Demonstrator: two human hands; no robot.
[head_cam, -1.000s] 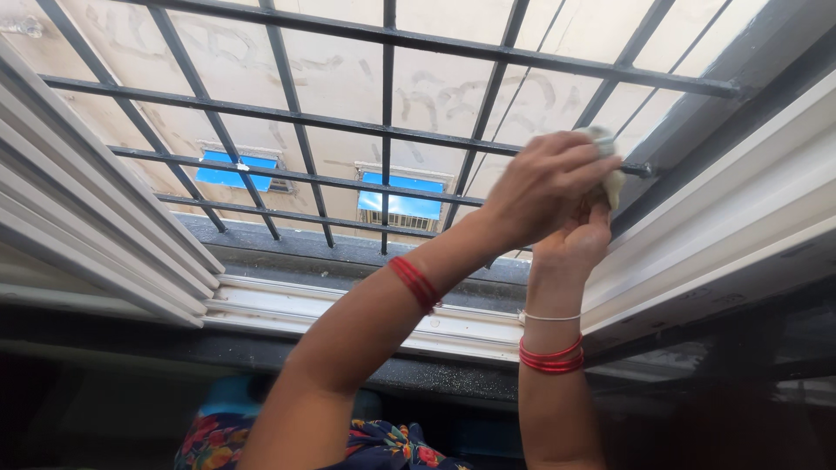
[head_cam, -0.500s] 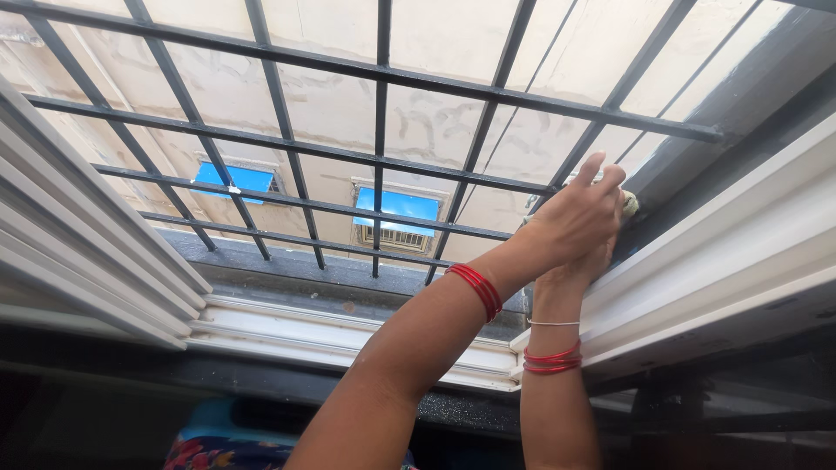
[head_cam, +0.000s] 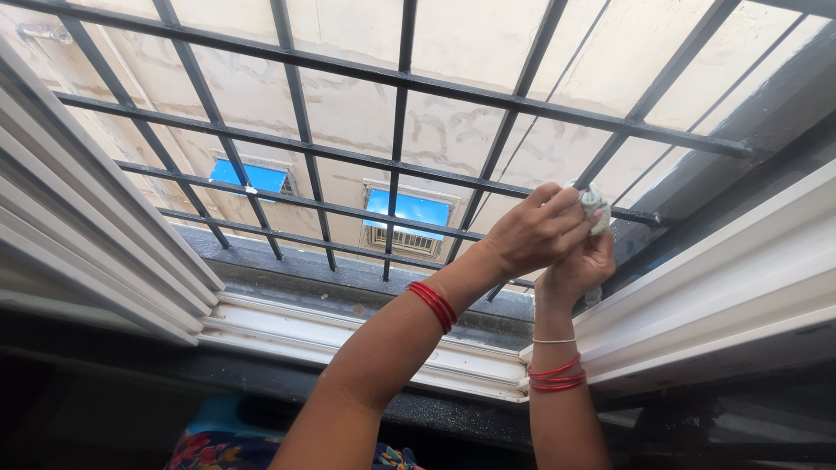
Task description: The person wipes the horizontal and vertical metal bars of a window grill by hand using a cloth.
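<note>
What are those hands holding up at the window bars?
Both hands, left hand over right hand, clutch a small pale cloth, bunched up in their fingers against the metal grille.

Single head view, close, apparently tilted upward through window grille [head_cam: 401,139].

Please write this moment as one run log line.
left hand: on cloth | right hand: holds cloth | place: window grille bar

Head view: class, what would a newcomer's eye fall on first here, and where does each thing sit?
First, the two raised hands at centre right: the left hand and right hand grip a pale cloth against a dark window grille. Red bangles ring both wrists. Beyond the bars, two bright blue windows stand out in a beige wall.
</note>
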